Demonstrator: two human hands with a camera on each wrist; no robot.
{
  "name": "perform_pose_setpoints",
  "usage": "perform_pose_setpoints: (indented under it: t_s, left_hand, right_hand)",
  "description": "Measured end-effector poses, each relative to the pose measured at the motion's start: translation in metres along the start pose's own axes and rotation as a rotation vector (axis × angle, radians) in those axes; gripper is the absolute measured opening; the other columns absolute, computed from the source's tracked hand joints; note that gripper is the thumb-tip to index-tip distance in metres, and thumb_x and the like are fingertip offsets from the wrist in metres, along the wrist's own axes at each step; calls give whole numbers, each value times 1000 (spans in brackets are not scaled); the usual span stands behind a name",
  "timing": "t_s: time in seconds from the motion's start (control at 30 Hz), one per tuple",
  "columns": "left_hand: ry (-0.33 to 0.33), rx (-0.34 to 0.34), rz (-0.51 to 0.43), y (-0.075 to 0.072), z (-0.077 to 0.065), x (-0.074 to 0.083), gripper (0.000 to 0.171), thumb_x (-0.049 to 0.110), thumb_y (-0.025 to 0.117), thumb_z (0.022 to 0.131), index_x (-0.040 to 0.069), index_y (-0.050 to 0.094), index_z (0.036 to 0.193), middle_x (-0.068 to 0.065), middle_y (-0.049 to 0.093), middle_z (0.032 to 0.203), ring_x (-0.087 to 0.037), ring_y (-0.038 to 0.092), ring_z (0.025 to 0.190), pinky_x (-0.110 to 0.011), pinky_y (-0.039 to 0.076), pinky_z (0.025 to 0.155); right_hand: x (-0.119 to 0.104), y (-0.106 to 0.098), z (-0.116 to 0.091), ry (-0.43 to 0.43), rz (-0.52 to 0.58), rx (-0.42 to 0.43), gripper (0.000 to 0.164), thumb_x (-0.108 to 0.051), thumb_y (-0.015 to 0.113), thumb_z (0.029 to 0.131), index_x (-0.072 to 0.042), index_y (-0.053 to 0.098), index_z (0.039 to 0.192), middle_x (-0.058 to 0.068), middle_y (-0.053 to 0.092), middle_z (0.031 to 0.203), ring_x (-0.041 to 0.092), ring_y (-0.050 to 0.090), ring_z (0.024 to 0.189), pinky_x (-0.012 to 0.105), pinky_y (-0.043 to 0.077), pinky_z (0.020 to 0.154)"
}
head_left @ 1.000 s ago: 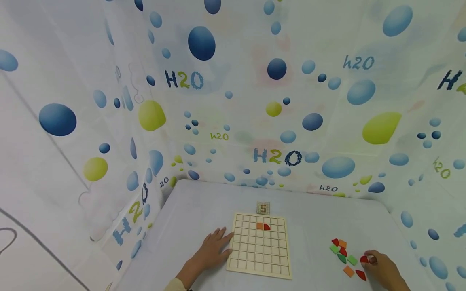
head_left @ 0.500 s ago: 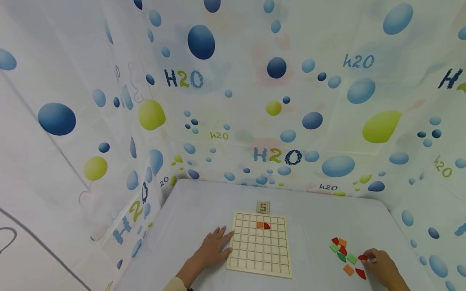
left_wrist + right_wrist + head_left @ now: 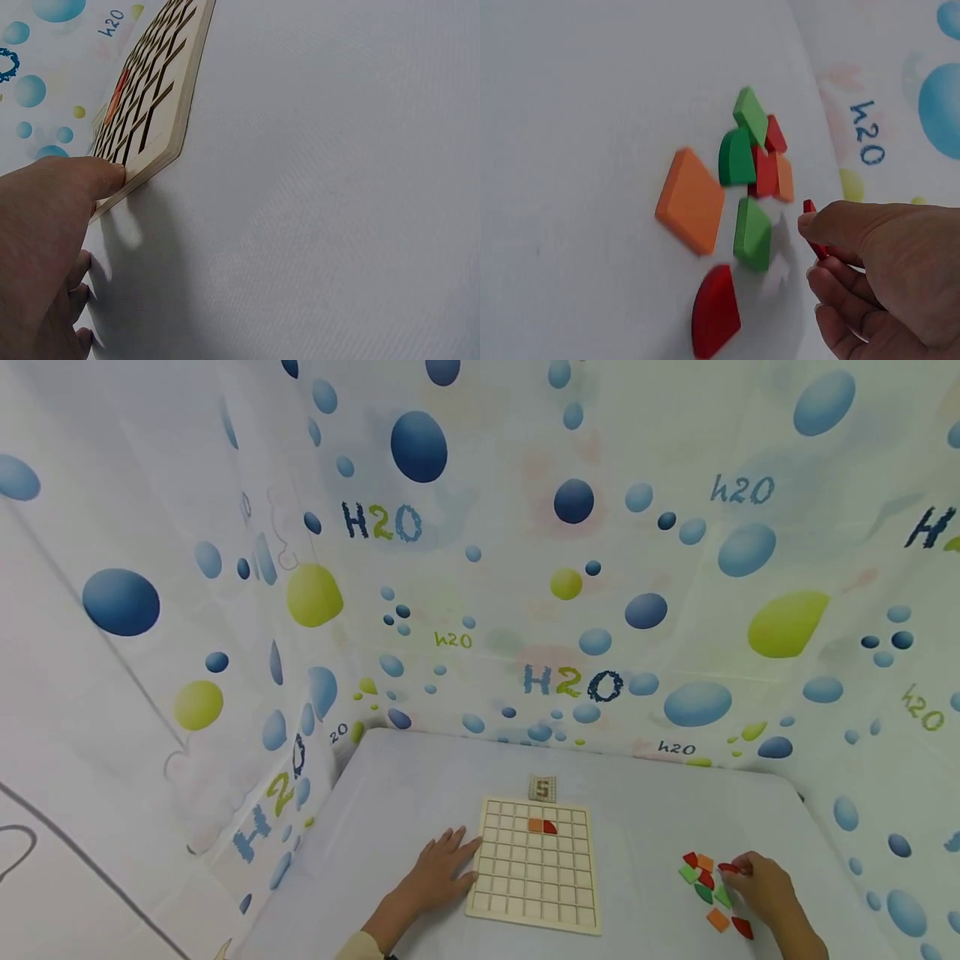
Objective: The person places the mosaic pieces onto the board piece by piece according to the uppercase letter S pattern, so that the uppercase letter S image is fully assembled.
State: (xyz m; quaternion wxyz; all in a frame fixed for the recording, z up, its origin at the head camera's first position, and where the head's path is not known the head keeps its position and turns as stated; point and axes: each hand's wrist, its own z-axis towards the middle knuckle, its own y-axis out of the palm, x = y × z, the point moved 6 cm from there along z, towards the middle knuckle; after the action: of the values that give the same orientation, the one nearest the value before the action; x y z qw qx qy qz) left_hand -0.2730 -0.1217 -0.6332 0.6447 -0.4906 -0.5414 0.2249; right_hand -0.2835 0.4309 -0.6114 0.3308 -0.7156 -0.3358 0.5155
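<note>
A wooden grid board (image 3: 534, 893) lies on the white table, with an orange square tile (image 3: 536, 825) and a red quarter-circle tile (image 3: 550, 827) side by side in its upper cells. My left hand (image 3: 441, 872) rests at the board's left edge, fingers spread; in the left wrist view its thumb (image 3: 109, 176) touches the board's rim. Between thumb and fingers my right hand (image 3: 768, 889) pinches a red tile (image 3: 814, 229), held just above the table. Loose tiles lie beside it, among them a light green square tile (image 3: 752, 236) and a dark green quarter-circle tile (image 3: 737, 157).
An orange square tile (image 3: 717, 919) and a red quarter-circle tile (image 3: 742, 927) lie nearer the front of the pile. Behind the board sits a small card with an "S" (image 3: 542, 788). A curtain with blue bubbles and H2O lettering (image 3: 573, 683) hangs around the table.
My right hand, pinching the red tile, has moved up and left over the loose tiles in the head view. The left hand has stayed at the board.
</note>
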Motion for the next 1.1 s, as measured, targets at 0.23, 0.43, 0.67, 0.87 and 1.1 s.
perform_pose_setpoints:
  t_s: [0.23, 0.43, 0.67, 0.87, 1.1]
  left_hand:
    - [13, 9, -3, 0, -3, -1, 60, 42, 61, 106, 21, 47, 160, -20, 36, 169, -46, 32, 156, -71, 26, 122]
    - [11, 5, -12, -2, -5, 1, 60, 40, 62, 105, 21, 48, 160, -21, 37, 168, -47, 32, 155, -72, 26, 122]
    - [-2, 4, -11, -3, -4, 1, 60, 42, 60, 106, 22, 46, 161, -19, 35, 169, -46, 30, 157, -70, 25, 123]
    - [-3, -1, -11, -1, -3, 0, 60, 43, 60, 106, 25, 46, 161, -17, 35, 170, -45, 30, 157, -70, 25, 123]
    - [-23, 0, 18, -2, -3, 0, 59, 43, 61, 105, 26, 47, 160, -16, 37, 170, -43, 32, 157, -68, 27, 123]
  right_hand:
    - [-61, 18, 16, -171, 18, 56, 32, -11, 76, 93, 15, 63, 108, 20, 67, 95, 29, 64, 86, 45, 59, 75]
    - [-128, 48, 27, -292, 3, 96, 20, -6, 77, 91, 8, 67, 102, 14, 64, 92, 25, 61, 84, 40, 55, 75]
    - [-203, 84, 31, -399, 51, 73, 13, -3, 76, 91, 3, 68, 100, 12, 63, 94, 24, 62, 86, 41, 57, 77]
    - [-244, 115, 36, -506, 82, 26, 13, -2, 77, 93, 1, 68, 101, 9, 61, 93, 21, 60, 84, 42, 56, 75]
    - [-280, 143, 35, -593, 49, -16, 12, -3, 79, 93, 0, 70, 101, 10, 62, 94, 19, 56, 80, 38, 52, 69]
